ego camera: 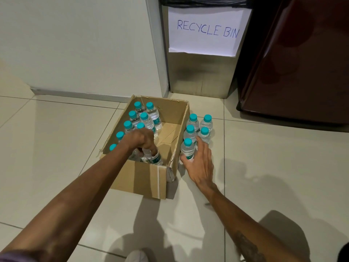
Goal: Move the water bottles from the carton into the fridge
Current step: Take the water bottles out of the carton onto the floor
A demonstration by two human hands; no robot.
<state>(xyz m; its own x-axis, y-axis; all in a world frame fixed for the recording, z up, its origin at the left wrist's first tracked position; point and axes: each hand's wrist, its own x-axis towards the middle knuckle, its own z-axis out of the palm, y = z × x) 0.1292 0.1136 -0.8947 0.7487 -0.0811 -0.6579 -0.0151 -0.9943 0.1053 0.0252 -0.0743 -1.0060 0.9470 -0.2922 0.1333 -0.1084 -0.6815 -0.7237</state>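
Tiled floor [56, 148] carries the carton [143, 178]. Behind it stand a steel recycle bin [200, 72] and a dark fridge [302, 72], both cut off. Inside the carton, the left hand [140, 138] grips a tilted bottle [154, 157], its cap hidden. Right of the carton, the right hand [200, 161], half-open, cups the near bottle [188, 150].

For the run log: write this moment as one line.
step: unloading | left hand: grips bottle in carton | right hand: holds floor bottle | floor: five bottles beside carton | fridge: untouched

Open cardboard carton [139, 178], teal-capped bottles [149, 118] upright along its left; five bottles [190, 133] upright just right; maroon fridge [294, 63] shut
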